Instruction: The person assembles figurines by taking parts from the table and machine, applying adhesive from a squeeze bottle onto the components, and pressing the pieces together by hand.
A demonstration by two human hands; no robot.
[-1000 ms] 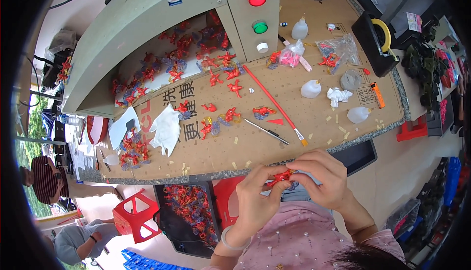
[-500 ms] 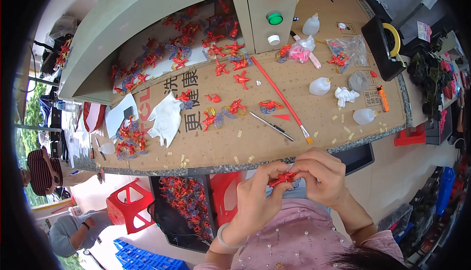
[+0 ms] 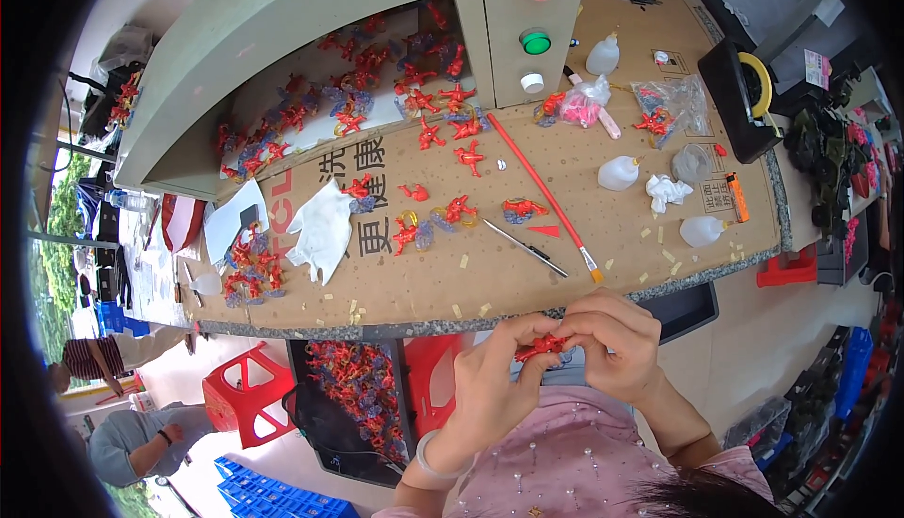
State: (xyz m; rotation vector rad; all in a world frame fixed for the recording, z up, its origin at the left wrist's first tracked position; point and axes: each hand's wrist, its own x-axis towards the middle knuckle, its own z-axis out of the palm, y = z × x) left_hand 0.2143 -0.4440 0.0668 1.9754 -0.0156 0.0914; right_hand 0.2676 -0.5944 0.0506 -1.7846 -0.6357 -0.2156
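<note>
A small red toy figure (image 3: 540, 347) is pinched between my two hands just off the table's front edge. My left hand (image 3: 497, 373) grips it with thumb and forefinger. The fingers of my right hand (image 3: 614, 341) close on its right end, hiding part of it. Beyond my hands, a red-handled paintbrush (image 3: 544, 188) and a slim pen-like tool (image 3: 524, 247) lie on the cardboard-covered table (image 3: 414, 283). Similar red figures, some with yellow and purple clear parts, lie near them, such as a reclining figure (image 3: 524, 209).
A grey machine (image 3: 169, 94) with an arched opening holds many figures. White squeeze bottles (image 3: 619, 173), a white glove (image 3: 322, 231) and an orange box cutter (image 3: 736, 198) lie on the table. Below its edge stand a black bin (image 3: 311, 424) of figures and a red stool (image 3: 247, 394). Two people are at left.
The view has shifted slightly, so the table things sit a little further right. Both hands keep their hold on the figure. At far left, the person in the striped top has moved.
</note>
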